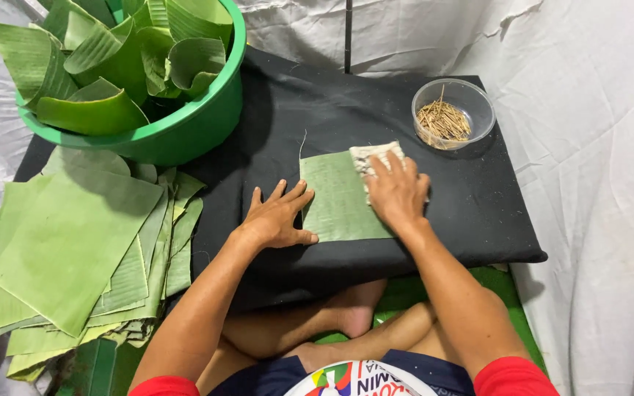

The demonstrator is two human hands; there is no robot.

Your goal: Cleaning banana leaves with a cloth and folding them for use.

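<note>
Far left of my fingers I see a stack of cut leaves [67, 249] and a green basin [185, 132]. My left hand [277, 216] lies flat, fingers spread, fingertips on the leaf piece's [335, 198] left edge. My right hand [398, 192], fingers spread, presses a white cloth [376, 154] onto it. A bowl of sticks [453, 114] sits beyond those fingertips.

Leaf square [335, 198] on the board [478, 213]; basin [185, 132] behind-left; bowl [471, 99] behind-right (leaf stack [75, 242] far left).
</note>
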